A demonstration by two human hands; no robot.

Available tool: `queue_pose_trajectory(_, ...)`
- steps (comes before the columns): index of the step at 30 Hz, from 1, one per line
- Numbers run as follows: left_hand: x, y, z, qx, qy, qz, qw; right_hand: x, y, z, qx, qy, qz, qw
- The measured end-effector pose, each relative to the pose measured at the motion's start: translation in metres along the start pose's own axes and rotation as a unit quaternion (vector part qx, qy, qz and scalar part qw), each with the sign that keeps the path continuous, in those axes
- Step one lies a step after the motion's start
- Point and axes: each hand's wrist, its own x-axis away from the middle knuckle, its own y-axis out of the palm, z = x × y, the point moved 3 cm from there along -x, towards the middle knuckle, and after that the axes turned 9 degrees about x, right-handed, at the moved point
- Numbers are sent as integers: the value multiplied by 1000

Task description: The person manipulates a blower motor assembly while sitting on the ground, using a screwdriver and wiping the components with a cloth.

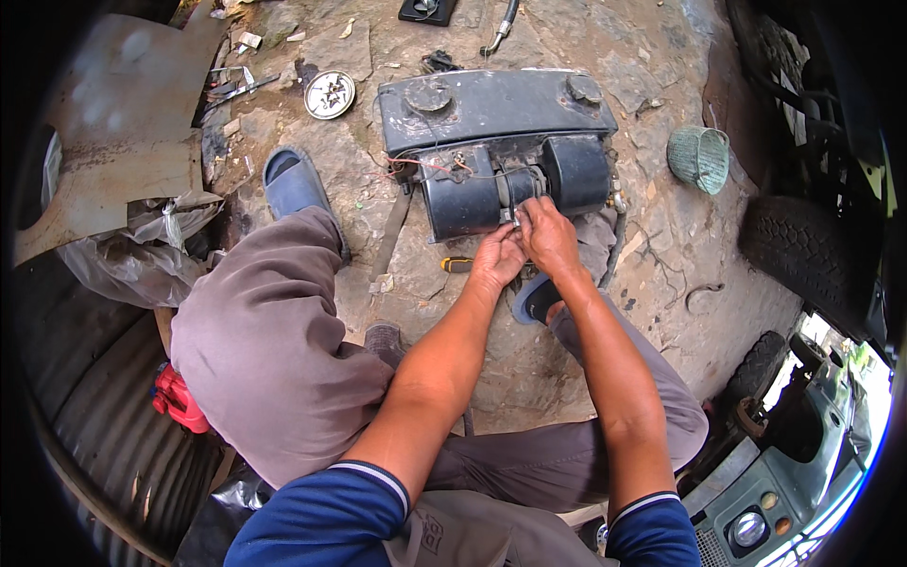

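Black unit (501, 113) being handled on the ground (416, 312).
At the unit's near edge, between its drums (463, 203), the left hand (501, 255) and right hand (550, 231) are being held together, fingers bunched; what is being pinched in either grip cannot be told. A yellow handle (457, 266) is being seen just below the unit, a dish (330, 112) to its left, a basket (698, 159) to its right.

Outlined lettering (432, 534) marks the grey garment (491, 539) — too unclear to read.
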Motion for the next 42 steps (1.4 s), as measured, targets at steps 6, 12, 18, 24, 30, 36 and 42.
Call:
queue_pose_trajectory(6, -6, -9, 3, 1, 19, 2, 1000, 0, -2, -1, 20, -23, -14, 999)
queue_pose_trajectory(12, -4, -3, -3, 3, 30, 21, 999, -2, 0, 1, 50, -18, -23, 998)
queue_pose_trajectory(18, -9, -12, 2, 19, 13, -1, 1000, -1, -4, -3, 40, -41, -4, 998)
queue_pose_trajectory(24, -2, 2, -3, 27, 22, 31, 999, -3, 0, -1, 50, -31, -15, 998)
queue_pose_trajectory(30, 0, 4, -3, -2, 28, 25, 999, -6, -5, -1, 30, -45, -32, 998)
queue_pose_trajectory(36, 1, 5, -6, 0, 37, 31, 999, -3, -1, 3, 22, -42, -24, 999)
queue_pose_trajectory(42, -1, -1, -3, -4, 28, 28, 999, -2, -2, -2, 36, -42, -10, 998)
